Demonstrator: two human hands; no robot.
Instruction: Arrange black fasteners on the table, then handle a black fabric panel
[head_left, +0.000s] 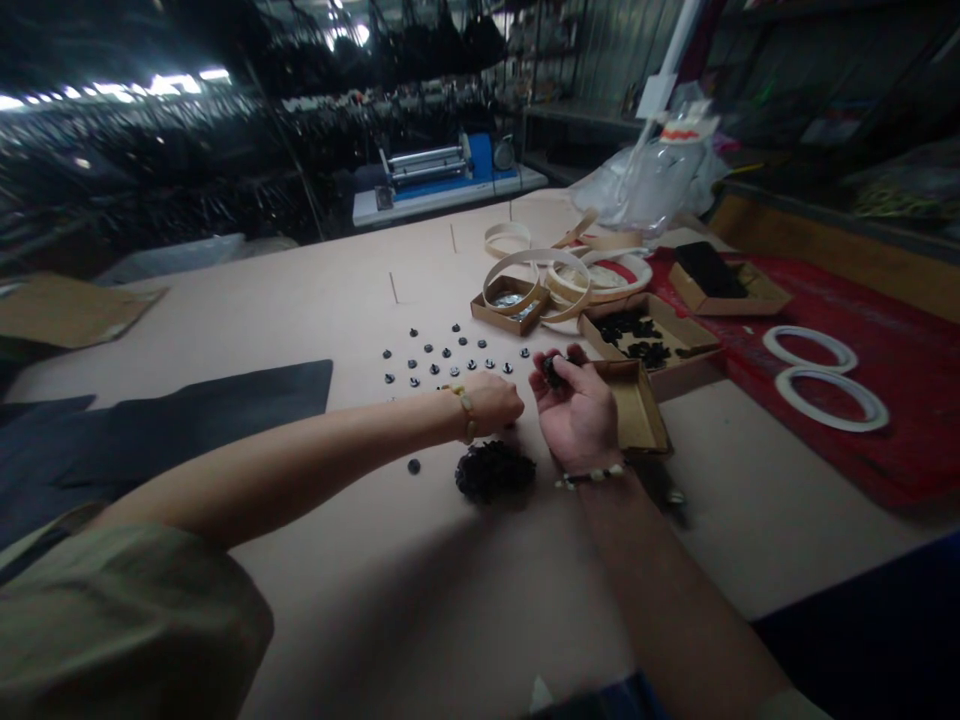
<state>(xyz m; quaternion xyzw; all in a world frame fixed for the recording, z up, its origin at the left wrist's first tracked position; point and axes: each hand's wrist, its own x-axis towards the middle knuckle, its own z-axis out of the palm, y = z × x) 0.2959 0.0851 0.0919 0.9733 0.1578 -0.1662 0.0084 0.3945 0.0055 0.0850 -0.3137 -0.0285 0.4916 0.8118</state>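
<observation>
Several small dark round pieces with upright parts (454,371) stand in loose rows on the pale table (315,600). My left hand (491,402) is closed low over the table at the near right of these rows; its fingertips are hidden, so what it holds cannot be made out. Just below it lies a heap of small black parts (495,472). To its right, my right hand (576,415) is turned palm up, its thumb and fingers closed round small black parts (553,371). A single dark disc (414,466) lies left of the heap.
An opened cardboard box (637,405) and a box of black parts (694,350) stand right of my right hand. Behind are a small box (510,322), pale rings (536,285) and white tape rolls (832,398). Dark sheets (225,415) lie left; a blue machine (435,170) is at the back.
</observation>
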